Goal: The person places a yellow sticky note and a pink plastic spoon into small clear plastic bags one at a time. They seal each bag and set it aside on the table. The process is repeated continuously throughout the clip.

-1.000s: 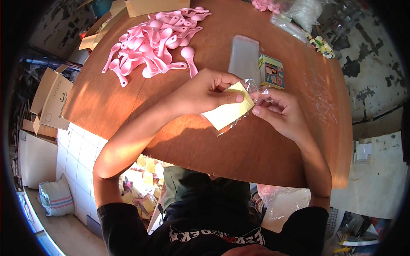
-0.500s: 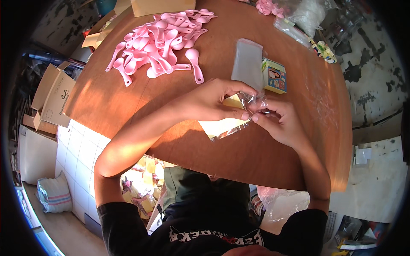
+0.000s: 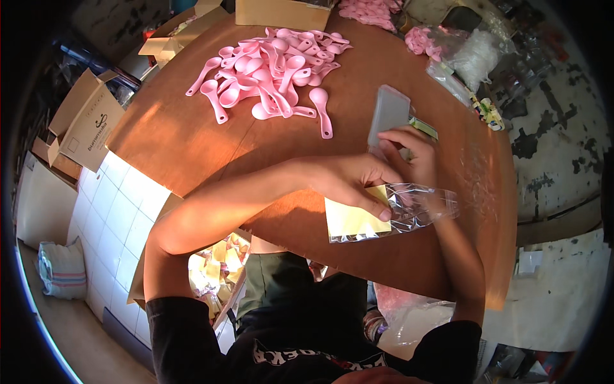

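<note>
Now, in the head view, the right hand [image 3: 412,153] has let go of the pale yellow rectangular card [image 3: 352,221] in its clear plastic sleeve [image 3: 428,203], which both hands were working half a second ago. It has moved out past the sleeve toward the flat stack of clear plastic bags [image 3: 391,107]; its fingers are bent over the stack's near end, though I cannot tell whether they touch or pinch anything. The left hand [image 3: 361,182] alone pinches the sleeved card, thumb on the card's face, above the near part of the brown wooden counter [image 3: 166,144]. That leaves the right hand free of the card, while the sleeve's loose end extends across the right forearm.

As for edges, the counter's near edge curves just below the card, close to the person's lap. Beyond the left forearm, the heap of pink plastic spoons [image 3: 272,73] lies toward the far edge, one pink spoon [image 3: 322,112] apart on its right. Brown wood between heap and left edge gives room sideways; another strip runs from the right forearm to the right edge. The small yellow-green box [image 3: 425,128], partly hidden behind the right hand, makes that spot tighter.
</note>
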The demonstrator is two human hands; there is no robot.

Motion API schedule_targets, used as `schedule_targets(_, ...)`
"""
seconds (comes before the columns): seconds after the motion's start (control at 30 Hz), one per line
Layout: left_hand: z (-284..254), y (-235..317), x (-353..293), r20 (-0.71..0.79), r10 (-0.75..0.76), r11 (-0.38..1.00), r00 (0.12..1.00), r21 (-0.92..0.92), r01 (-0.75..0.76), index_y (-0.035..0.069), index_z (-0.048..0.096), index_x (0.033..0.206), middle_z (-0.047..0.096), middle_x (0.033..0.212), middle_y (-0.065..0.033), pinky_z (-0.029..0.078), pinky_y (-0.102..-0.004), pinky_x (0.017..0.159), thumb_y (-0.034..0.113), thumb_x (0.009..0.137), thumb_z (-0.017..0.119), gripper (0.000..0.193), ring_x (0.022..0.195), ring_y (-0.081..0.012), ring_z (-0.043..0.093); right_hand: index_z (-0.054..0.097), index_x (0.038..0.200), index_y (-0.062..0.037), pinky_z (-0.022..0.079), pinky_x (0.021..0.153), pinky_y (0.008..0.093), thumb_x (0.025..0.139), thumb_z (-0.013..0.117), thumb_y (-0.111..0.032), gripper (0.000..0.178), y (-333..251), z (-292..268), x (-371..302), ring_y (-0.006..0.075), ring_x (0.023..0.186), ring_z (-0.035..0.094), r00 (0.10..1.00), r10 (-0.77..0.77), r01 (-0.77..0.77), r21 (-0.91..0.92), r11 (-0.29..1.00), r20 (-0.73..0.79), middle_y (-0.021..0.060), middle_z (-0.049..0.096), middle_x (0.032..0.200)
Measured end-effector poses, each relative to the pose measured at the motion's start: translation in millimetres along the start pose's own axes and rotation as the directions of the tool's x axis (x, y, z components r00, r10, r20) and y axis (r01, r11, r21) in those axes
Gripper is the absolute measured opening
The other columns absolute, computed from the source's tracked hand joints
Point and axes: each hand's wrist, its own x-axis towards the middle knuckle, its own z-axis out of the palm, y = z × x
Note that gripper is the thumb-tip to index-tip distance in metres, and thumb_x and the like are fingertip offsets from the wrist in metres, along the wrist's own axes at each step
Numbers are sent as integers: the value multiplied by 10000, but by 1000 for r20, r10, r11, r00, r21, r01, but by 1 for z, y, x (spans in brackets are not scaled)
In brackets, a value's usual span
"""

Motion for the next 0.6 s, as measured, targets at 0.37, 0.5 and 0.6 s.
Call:
schedule_targets(0.37,-2,6,-1,30,-101,984,994,-142,104,-27,585,1223,651,1148,-70,464,-276,935,74,866,720,395,1060,-117,580,709,841,-23,520,748,405,739,752,-354,349,-14,67,48,302,816,666,937,273,-159,-430,889,218,112,683,889)
schedule_targets(0.5,1,8,2,-28,-58,993,998,-105,55,-27,599,1203,652,1138,-60,454,-285,943,80,866,721,374,1063,-116,575,695,797,-28,532,668,359,751,758,-244,229,-1,44,29,246,729,682,936,346,-327,-217,920,59,113,688,812)
schedule_targets(0.6,-2,5,-6,-123,-110,992,986,-68,102,-19,604,1200,650,1139,-56,444,-290,954,79,866,718,366,1073,-114,568,684,866,-22,518,606,287,802,754,-182,186,9,17,8,154,666,658,930,365,-364,32,931,-39,82,683,783)
